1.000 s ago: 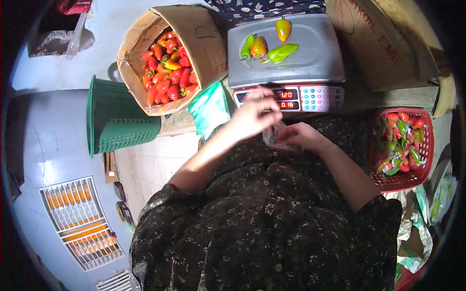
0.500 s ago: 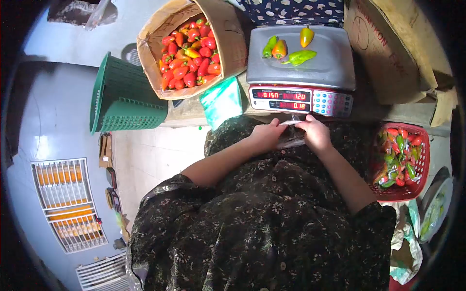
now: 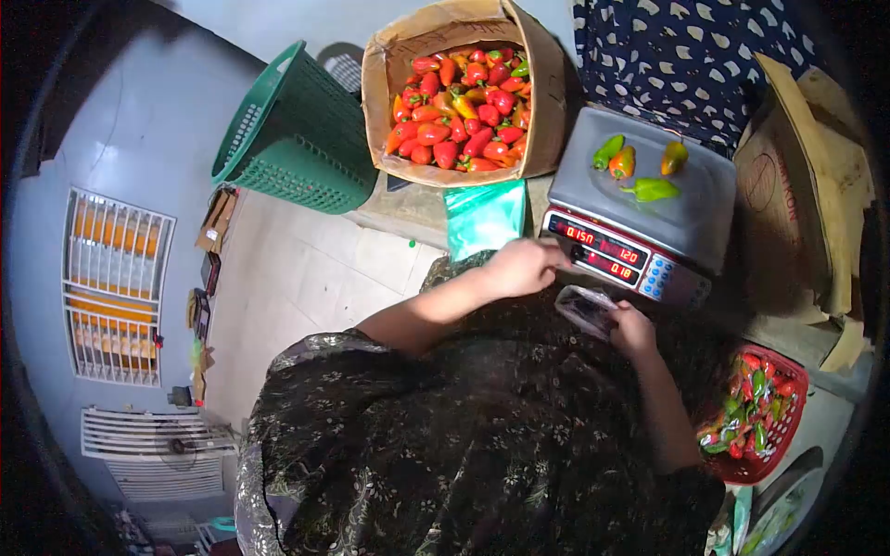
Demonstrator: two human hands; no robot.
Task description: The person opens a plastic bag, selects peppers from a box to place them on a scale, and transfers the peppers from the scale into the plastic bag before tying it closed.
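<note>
Four peppers, green and orange, lie on the grey pan of a digital scale [image 3: 681, 204] whose red digits are lit. My right hand [image 3: 633, 329] pinches the edge of a clear plastic bag [image 3: 586, 310] in front of the scale; the bag's mouth is spread. Left of the bag, my left hand [image 3: 530, 267] is closed near the scale's lower left corner, fingers bent together. Whether anything is between its fingertips is too small to make out. A green plastic packet [image 3: 486, 218] lies beside my left hand.
A cardboard box [image 3: 547, 102] of red peppers stands behind the green packet. A green basket [image 3: 297, 139] leans at left. On the right are an open carton [image 3: 774, 208] and, lower down, a red basket [image 3: 788, 422] with bagged peppers.
The view has turned, so the scale and boxes appear further right. My left hand has come off the bag, which now hangs from my right hand with its mouth wider.
</note>
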